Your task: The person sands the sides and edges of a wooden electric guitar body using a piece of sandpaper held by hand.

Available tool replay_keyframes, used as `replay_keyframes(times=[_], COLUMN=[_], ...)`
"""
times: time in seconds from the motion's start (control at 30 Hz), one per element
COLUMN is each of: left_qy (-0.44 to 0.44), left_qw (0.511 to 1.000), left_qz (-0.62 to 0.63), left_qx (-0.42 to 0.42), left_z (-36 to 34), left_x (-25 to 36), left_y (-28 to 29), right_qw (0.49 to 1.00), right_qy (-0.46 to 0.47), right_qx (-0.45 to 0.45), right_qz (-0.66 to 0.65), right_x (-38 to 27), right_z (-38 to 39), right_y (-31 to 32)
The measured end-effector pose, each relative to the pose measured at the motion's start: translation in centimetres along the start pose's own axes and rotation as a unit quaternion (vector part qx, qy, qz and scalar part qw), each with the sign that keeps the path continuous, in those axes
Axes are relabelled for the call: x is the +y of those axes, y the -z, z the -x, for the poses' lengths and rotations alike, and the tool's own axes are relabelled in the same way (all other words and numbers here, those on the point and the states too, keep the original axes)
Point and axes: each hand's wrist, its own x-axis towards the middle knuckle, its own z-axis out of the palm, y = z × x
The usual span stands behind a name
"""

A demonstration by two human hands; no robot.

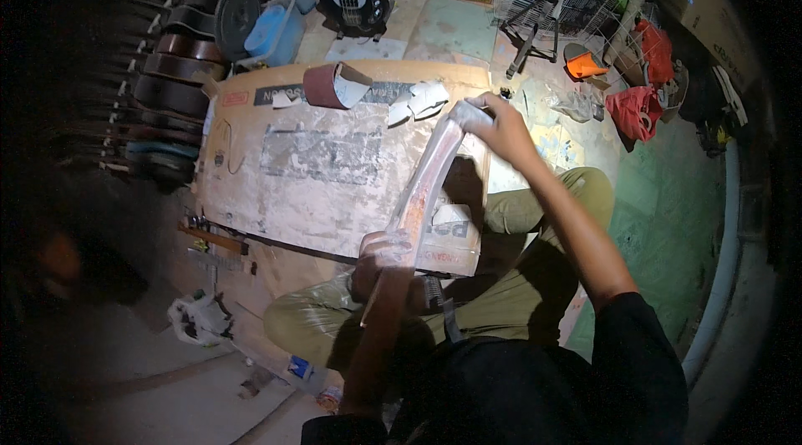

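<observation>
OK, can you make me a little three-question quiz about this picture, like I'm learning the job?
1. True or false: the left hand, gripping the long dusty piece, is closer to the body than the right hand.
2. Which instrument is beyond the cardboard? a) piano b) guitar c) trumpet
3. Which is nearer the right hand: the curled reddish-brown sheet or the torn white scraps?

Key: 1. True. 2. b. 3. The torn white scraps.
</observation>
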Motion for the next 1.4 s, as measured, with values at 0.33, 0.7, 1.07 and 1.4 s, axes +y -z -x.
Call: replay_keyframes(times=[0.33, 0.7, 1.07, 1.4], left_qy=[0.092, 0.189, 0.165, 0.280], left_qw=[0.991, 0.964, 0.908, 0.943], left_qz=[0.096, 0.177, 0.380, 0.176], left_qx=[-0.003, 0.060, -0.061, 0.026], left_z=[-0.3, 0.4, -1.4, -1.6], left_x=[-2.4, -4.1, -3.8, -3.1], left_y=[3.1, 7.0, 7.1, 6.7], right_qw=[0.995, 0.951, 0.974, 0.939], right_qy=[-0.055, 0.088, -0.043, -0.204], right_qx=[-0.072, -0.282, -0.199, 0.072], right_qz=[-0.034, 0.095, 0.095, -0.268], right_x=[6.8, -6.3, -2.0, -1.7], right_z=[4.6, 4.6, 3.2, 1.0], right_y=[-1.5, -1.3, -0.7, -5.6])
